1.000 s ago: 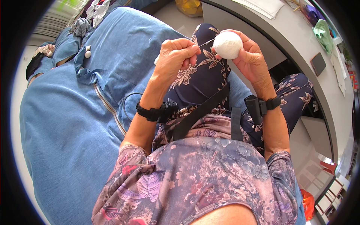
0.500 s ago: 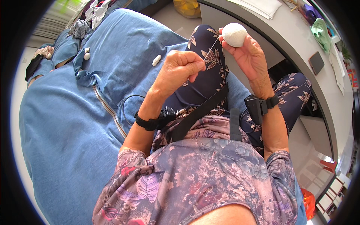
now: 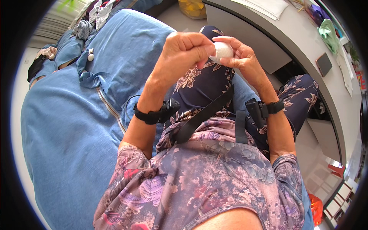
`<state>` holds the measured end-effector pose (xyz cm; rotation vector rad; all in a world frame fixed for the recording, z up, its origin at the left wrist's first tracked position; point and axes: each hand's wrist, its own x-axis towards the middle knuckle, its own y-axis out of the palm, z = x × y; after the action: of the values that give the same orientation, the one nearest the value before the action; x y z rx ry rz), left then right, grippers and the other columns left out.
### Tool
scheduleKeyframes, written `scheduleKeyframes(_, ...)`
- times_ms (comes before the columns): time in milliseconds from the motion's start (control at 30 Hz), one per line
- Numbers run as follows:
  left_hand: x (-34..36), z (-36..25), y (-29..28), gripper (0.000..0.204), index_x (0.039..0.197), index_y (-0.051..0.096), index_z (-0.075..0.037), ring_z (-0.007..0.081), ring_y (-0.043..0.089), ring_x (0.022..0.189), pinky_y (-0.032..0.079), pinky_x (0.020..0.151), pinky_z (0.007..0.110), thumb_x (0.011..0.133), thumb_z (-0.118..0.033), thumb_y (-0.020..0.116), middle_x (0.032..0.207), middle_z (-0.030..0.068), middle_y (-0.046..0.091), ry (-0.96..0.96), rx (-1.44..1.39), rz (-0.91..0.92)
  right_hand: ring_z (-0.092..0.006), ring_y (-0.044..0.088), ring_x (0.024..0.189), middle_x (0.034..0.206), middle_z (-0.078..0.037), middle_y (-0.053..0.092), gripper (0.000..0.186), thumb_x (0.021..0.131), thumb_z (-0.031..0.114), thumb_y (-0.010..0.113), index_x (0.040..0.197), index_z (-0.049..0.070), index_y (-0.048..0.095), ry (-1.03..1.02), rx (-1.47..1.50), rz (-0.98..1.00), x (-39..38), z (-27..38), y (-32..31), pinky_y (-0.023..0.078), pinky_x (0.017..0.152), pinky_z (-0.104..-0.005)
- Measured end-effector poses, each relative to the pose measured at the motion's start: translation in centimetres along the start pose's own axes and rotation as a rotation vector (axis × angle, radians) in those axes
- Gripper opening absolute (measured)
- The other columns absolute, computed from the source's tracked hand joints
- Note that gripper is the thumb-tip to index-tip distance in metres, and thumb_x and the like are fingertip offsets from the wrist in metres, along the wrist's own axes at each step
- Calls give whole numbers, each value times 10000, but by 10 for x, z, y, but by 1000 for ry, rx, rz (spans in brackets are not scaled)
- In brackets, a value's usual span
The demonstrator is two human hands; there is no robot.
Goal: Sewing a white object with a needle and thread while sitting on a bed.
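A white ball (image 3: pixel 224 52), wrapped in what looks like thread, is held in the curved fingers and thumb of my right hand (image 3: pixel 247 61), above my left knee. Close against the ball's left side, my left hand (image 3: pixel 184 53) is closed in a pinch. The white thread it was drawing from the ball half a second ago is hardly visible now. Both wrists carry black straps with small devices.
A blue cloth-covered sofa (image 3: pixel 69 122) fills the left, with a small white round object (image 3: pixel 91 57) on it. Heaped clothes (image 3: pixel 100 15) lie at the far left. A curved grey desk (image 3: pixel 299 34) bears a phone (image 3: pixel 324 64) and a green cloth (image 3: pixel 328 34).
The ball has come left and down toward my left hand, which has risen slightly to meet it. The stretch of thread between them has shortened. My left hand now covers a small white piece on the sofa.
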<state>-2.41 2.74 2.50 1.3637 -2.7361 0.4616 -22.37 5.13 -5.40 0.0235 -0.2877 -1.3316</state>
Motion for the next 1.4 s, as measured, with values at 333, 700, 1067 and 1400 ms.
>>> scheduleKeyframes(333,24,35,-5,132,782,679,-5,25,444,475,306,424,177,868,-85,618,562,-7,546,92,240,-107,-212,579,1062,1123,-86,555,733,683,157,818,1328,123,472,-63,54,151,-3,4,6,478,948,-328)
scheduleKeyframes(700,9,44,3,119,778,665,50,70,516,496,397,460,228,825,-45,612,558,45,574,-106,146,-167,-205,575,1086,1166,-106,591,589,761,203,764,1261,31,506,-9,204,197,-6,13,2,445,981,-309)
scheduleKeyframes(1067,-9,34,12,155,792,685,16,23,408,419,301,403,175,869,-91,603,534,25,575,-212,24,-104,-333,495,1207,1281,-273,484,594,867,307,642,1294,-46,428,-162,555,88,6,1,-12,461,988,-415)
scheduleKeyframes(1400,-23,23,18,149,777,670,4,41,448,454,332,433,217,863,-98,605,511,12,557,-237,93,10,-400,532,1143,1152,-234,572,492,893,299,610,1184,-80,488,-173,884,-72,8,-5,-29,430,1008,-511)
